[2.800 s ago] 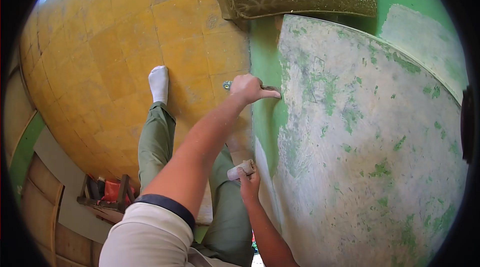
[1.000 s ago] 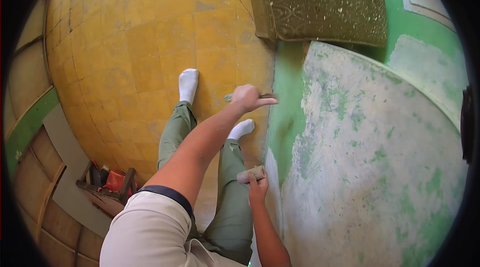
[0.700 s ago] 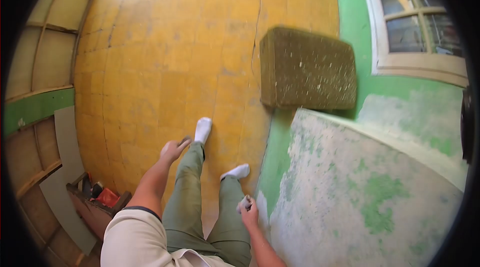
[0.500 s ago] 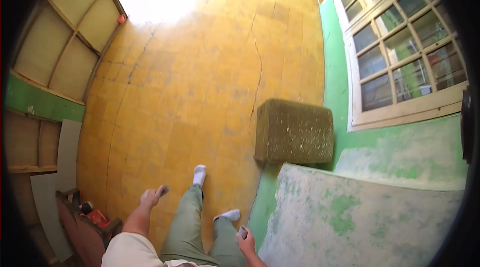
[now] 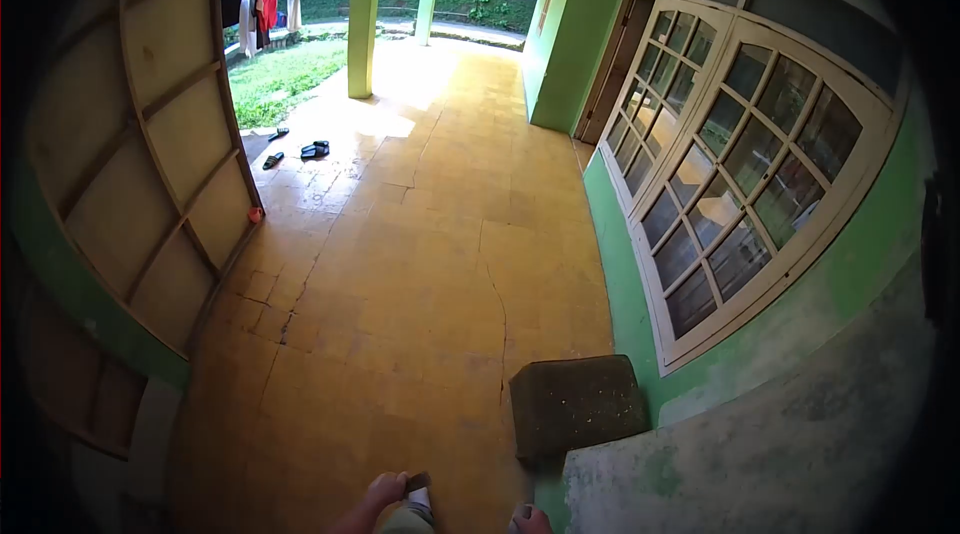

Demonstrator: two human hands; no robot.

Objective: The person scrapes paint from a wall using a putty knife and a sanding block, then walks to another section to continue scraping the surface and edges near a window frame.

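At the bottom edge, my left hand (image 5: 386, 489) is closed around a small dark, flat object (image 5: 417, 482); its kind is too small to tell. Below that object shows a white-socked foot (image 5: 421, 500). My right hand (image 5: 532, 521) sits farther right, partly cut off by the frame. Its fingers close on a small greyish object (image 5: 523, 511) that I cannot identify. The nearest thing to this hand is a dark brown block-shaped box or seat (image 5: 578, 409), which stands on the tiled floor ahead of it.
Cracked yellow tiles (image 5: 420, 264) run towards green pillars (image 5: 366, 24) and grass. White-framed glass windows (image 5: 745, 164) line the right wall, above a patchy low wall (image 5: 760, 434). A wooden panel (image 5: 165, 114) stands on the left. Sandals (image 5: 315, 150) and hanging clothes (image 5: 265, 9) are farther off.
The view has tilted up, bringing the pillars, grass and hanging clothes into sight. My hands now appear lower in the frame and closer together, with both small objects still held.
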